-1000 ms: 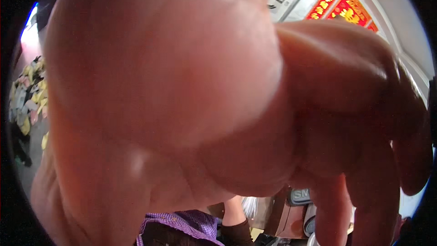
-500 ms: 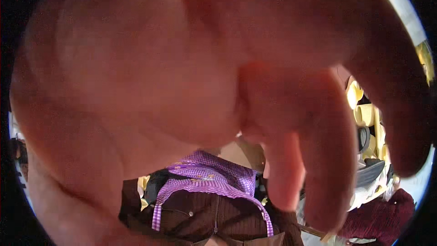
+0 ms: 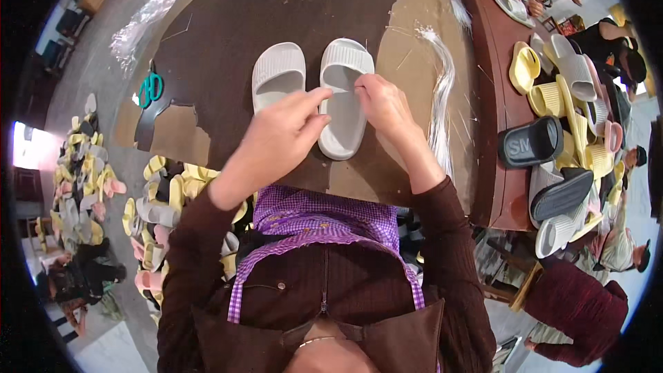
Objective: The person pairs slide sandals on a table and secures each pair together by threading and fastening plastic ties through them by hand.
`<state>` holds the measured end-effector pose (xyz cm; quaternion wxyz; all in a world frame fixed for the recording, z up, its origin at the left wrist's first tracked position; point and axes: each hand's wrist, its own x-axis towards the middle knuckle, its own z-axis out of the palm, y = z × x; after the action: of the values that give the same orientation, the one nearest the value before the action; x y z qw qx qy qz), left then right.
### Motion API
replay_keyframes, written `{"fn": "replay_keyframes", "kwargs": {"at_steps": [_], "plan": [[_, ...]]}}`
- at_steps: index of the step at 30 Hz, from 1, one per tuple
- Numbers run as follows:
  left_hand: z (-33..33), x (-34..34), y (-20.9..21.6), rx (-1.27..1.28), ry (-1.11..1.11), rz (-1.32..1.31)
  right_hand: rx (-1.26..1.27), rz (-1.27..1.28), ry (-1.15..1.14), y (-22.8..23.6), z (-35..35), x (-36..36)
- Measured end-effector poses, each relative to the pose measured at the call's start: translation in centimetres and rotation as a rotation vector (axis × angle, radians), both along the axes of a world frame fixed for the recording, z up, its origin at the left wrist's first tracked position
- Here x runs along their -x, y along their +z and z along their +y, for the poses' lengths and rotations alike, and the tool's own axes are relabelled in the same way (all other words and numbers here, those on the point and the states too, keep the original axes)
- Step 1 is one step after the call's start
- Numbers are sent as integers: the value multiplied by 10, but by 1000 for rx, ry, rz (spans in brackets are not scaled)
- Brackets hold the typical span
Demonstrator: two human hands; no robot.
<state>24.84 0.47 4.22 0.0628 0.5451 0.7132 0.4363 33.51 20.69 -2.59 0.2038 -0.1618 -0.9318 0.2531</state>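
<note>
Gone from the lens, both hands now work over the right slipper point(image 3: 343, 97) on the brown surface point(image 3: 228, 21): right hand point(image 3: 384, 102) pinches its strap, left hand point(image 3: 289, 135) pinched beside, likely fastening something; steadying needed next.

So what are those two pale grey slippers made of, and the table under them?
The grey slippers look like moulded foam or soft rubber: matte, one-piece, with ribbed straps and thick rounded soles. The table seems to be board under a thin dark brown facing, which has torn away in patches to show a paler tan layer.
</note>
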Motion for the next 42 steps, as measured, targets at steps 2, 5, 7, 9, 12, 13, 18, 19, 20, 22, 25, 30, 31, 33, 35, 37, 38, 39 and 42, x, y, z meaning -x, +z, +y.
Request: {"fn": "replay_keyframes", "kwargs": {"at_steps": [2, 5, 7, 9, 12, 13, 18, 19, 20, 22, 25, 30, 31, 33, 35, 37, 38, 39, 42], "plan": [[18, 7, -38, 5, 47, 90, -5, 17, 13, 1, -3, 7], [42, 18, -69, 144, 210, 228, -22, 47, 19, 1, -1, 10], [50, 22, -76, 110, 249, 236, -24, 92, 19, -1, 0, 10], [52, 25, -82, 166, 263, 296, -25, 136, 56, -7, 3, 10], [49, 23, -84, 204, 180, 406, -12, 83, 43, -4, -1, 5], [51, 22, -90, 193, 142, 462, -2, 95, 46, -6, -2, 2], [46, 3, -87, 245, 182, 185, 25, 55, 57, -13, -10, -7], [45, 2, -83, 230, 205, 215, 11, 88, 76, -14, -9, -8], [41, -2, -78, 194, 222, 200, 10, 123, 87, -14, -9, -10], [40, -4, -75, 167, 233, 190, 18, 161, 95, -14, -9, -10], [41, 0, -79, 231, 272, 209, 2, 100, 91, -13, -10, -7], [42, 3, -82, 223, 295, 232, -1, 102, 113, -13, -9, -6], [42, 4, -82, 222, 295, 237, -9, 106, 106, -15, -10, -6], [41, 5, -82, 220, 297, 244, -25, 112, 96, -17, -12, -7], [40, 6, -85, 213, 301, 238, -27, 114, 96, -17, -15, -9], [41, 7, -89, 201, 286, 220, -29, 110, 76, -20, -16, -11], [39, 7, -87, 211, 283, 204, -20, 93, 75, -23, -17, -11], [38, 13, -84, 222, 289, 189, -22, 133, 72, -23, -17, -5], [35, 23, -80, 239, 292, 125, -57, 98, 81, -25, -16, 0]]}}
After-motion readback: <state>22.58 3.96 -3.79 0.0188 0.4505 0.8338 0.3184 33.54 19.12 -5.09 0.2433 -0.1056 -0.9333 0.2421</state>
